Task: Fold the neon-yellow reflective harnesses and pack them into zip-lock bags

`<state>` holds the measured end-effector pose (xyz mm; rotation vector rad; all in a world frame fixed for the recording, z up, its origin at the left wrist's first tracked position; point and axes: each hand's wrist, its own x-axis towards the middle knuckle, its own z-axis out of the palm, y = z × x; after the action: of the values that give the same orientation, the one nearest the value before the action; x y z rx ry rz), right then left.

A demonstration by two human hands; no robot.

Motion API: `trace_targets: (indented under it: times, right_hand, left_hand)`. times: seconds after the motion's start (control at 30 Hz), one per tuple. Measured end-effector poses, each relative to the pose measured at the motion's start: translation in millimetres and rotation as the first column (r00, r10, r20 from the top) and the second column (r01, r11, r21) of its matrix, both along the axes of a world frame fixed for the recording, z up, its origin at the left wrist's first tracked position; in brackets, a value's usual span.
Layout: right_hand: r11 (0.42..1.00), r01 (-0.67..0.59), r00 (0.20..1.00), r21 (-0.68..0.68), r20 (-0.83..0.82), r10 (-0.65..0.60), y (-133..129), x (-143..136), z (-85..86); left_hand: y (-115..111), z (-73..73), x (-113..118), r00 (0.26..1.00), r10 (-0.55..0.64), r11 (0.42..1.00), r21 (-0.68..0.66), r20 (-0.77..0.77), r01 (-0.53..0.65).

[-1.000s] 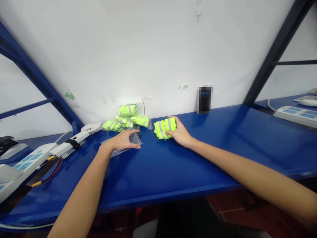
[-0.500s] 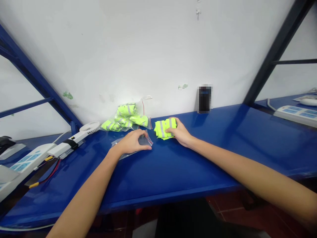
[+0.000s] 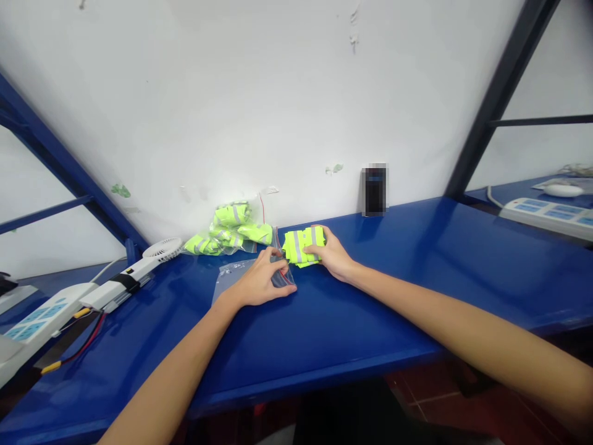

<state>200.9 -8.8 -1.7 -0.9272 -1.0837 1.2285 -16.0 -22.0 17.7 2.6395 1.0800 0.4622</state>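
Observation:
A folded neon-yellow reflective vest (image 3: 296, 246) with grey stripes is in my right hand (image 3: 334, 254), thumb on its front face and fingers behind. My left hand (image 3: 262, 279) is at the mouth of a clear zip bag (image 3: 229, 278), thumb and fingers apart along its red-lined opening. The bag lies mostly on the blue table, partly hidden under the hand. The vest's left edge is close to the bag's mouth; whether they touch, I cannot tell. Behind my left hand is a pile of bagged yellow vests (image 3: 231, 228) against the wall.
On the left of the blue table (image 3: 352, 327) lie a white handheld fan (image 3: 163, 249), a power strip (image 3: 50, 309) and wires with yellow connectors (image 3: 52, 367). A dark, pixelated object (image 3: 374, 191) leans on the wall. Another power strip (image 3: 551, 213) sits beyond the right-hand frame post (image 3: 491, 117).
My left hand has moved right and slightly nearer to me, and the bag's mouth has come along towards the vest. My right hand keeps its hold. The view has shifted a little.

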Motion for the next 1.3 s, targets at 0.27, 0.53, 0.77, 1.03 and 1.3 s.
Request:
trace_targets:
  times: [0.27, 0.53, 0.77, 1.03, 1.3]
  right_hand:
    - [0.996, -0.009, 0.998, -0.085, -0.055, 0.005, -4.7, -0.8, 9.0]
    - [1.0, 0.004, 0.985, 0.025, 0.172, -0.008, -5.2, -2.2, 0.7]
    - [1.0, -0.001, 0.966, 0.017, 0.258, -0.004, -4.6, -1.4, 0.7]
    - [0.992, -0.125, 0.953, 0.001, 0.277, 0.12, -14.0, 0.4, 11.8]
    - [0.998, -0.056, 0.988, -0.025, 0.144, 0.059, -13.5, -4.7, 9.7]
  left_hand:
    - [-0.9, -2.3, 4.8, 0.996, 0.023, 0.997, 0.076, 0.083, -0.029]
    - [3.1, -8.2, 4.7, 0.985, 0.018, 0.973, 0.224, 0.17, -0.056]
    - [3.3, -8.6, 5.1, 0.988, 0.073, 0.938, 0.328, 0.136, -0.115]
    - [4.1, -1.8, -0.7, 0.996, -0.064, 0.93, 0.365, 0.057, 0.039]
    - [-3.5, 0.5, 1.6, 0.988, -0.108, 0.936, 0.345, 0.115, 0.062]
